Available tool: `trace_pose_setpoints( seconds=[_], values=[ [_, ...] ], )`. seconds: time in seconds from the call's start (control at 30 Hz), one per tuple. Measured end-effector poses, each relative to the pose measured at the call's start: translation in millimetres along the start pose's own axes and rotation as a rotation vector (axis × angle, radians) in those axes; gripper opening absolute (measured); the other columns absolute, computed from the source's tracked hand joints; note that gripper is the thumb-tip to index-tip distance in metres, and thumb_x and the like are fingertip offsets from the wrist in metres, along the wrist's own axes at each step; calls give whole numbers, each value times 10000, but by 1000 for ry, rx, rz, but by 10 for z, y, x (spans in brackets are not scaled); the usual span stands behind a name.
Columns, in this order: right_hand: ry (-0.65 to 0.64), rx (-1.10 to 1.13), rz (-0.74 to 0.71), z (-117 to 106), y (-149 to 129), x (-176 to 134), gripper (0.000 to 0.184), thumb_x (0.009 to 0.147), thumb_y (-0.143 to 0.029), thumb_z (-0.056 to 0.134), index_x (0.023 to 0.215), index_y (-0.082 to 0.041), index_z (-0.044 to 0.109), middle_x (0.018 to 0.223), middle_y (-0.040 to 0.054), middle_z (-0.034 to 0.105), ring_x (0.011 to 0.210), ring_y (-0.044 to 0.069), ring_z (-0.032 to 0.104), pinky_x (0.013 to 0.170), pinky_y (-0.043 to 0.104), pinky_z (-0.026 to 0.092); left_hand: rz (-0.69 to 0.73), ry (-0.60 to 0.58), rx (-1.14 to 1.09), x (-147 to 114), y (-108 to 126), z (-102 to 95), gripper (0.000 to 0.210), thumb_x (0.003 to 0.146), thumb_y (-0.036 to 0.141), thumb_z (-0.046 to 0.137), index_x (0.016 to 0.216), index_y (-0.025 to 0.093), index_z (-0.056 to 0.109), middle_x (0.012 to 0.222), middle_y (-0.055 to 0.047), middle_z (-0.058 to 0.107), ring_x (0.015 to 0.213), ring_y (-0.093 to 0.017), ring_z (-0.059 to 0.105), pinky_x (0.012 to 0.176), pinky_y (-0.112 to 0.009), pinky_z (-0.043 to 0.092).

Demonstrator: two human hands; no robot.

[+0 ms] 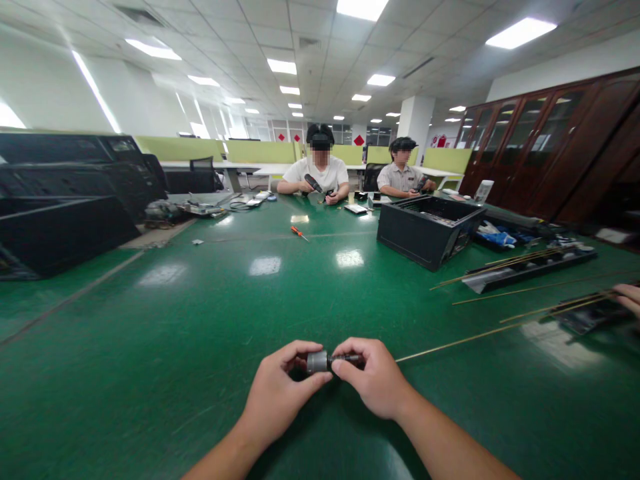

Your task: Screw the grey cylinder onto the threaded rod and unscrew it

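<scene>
Clearly, left grip (277,387) pinches a grey cylinder (317,362); right grip (376,379) pinches its dark shaft (353,359).

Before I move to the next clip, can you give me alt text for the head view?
A person's left hand and right hand hold the two ends of a grey-and-black cylindrical part at a green table. Farther back are an orange-handled screwdriver and a black case; two people are across the table.
</scene>
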State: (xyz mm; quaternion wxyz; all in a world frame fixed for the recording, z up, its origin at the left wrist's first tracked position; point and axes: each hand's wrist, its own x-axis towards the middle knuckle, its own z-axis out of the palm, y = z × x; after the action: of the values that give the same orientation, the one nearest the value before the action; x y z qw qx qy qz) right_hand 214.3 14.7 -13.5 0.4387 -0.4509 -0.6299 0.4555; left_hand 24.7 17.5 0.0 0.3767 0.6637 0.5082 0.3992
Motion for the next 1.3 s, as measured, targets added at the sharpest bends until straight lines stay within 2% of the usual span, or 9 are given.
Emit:
trace_pose_setpoints(
  seconds=[0.4, 0.83, 0.97, 1.2, 1.3],
  values=[
    [-8, -9, -3, 35, -21, -31, 128, 857, -267, 602, 864, -173, 688, 689, -12, 608, 645, 137, 544, 607, 242, 401, 12, 8, 17, 13, -69, -11, 318, 690, 313, 794, 977, 206, 707, 934, -32, 738, 876, -226, 697, 801, -321, 540],
    [-5, 10, 3, 53, -33, -34, 131, 866, -264, 598, 878, -164, 681, 696, -8, 613, 654, 139, 567, 612, 240, 413, 45, 29, 51, -4, -75, -10, 313, 696, 326, 790, 971, 202, 705, 926, -35, 736, 873, -232, 694, 779, -320, 538],
    [-2, 3, -21, 77, -81, -79, 144, 887, -277, 584, 910, -171, 680, 723, -4, 627, 660, 142, 578, 615, 242, 421, 128, 61, 43, -27, -89, -22, 287, 701, 305, 795, 955, 207, 702, 916, -29, 732, 865, -221, 697, 775, -300, 542],
    [18, -48, -123, 115, -229, -167, 108, 897, -245, 587, 907, -185, 676, 755, -9, 650, 701, 138, 597, 659, 233, 437, 382, 132, 43, -76, -96, -58, 291, 723, 224, 802, 986, 242, 679, 913, 3, 708, 834, -163, 676, 762, -230, 529],
    [20, -42, -152, 129, -265, -192, 99, 900, -230, 585, 916, -185, 671, 766, -11, 654, 712, 134, 604, 671, 228, 441, 448, 143, 47, -100, -79, -69, 297, 726, 202, 801, 991, 246, 672, 919, 6, 699, 840, -157, 666, 772, -223, 524]
  ],
)
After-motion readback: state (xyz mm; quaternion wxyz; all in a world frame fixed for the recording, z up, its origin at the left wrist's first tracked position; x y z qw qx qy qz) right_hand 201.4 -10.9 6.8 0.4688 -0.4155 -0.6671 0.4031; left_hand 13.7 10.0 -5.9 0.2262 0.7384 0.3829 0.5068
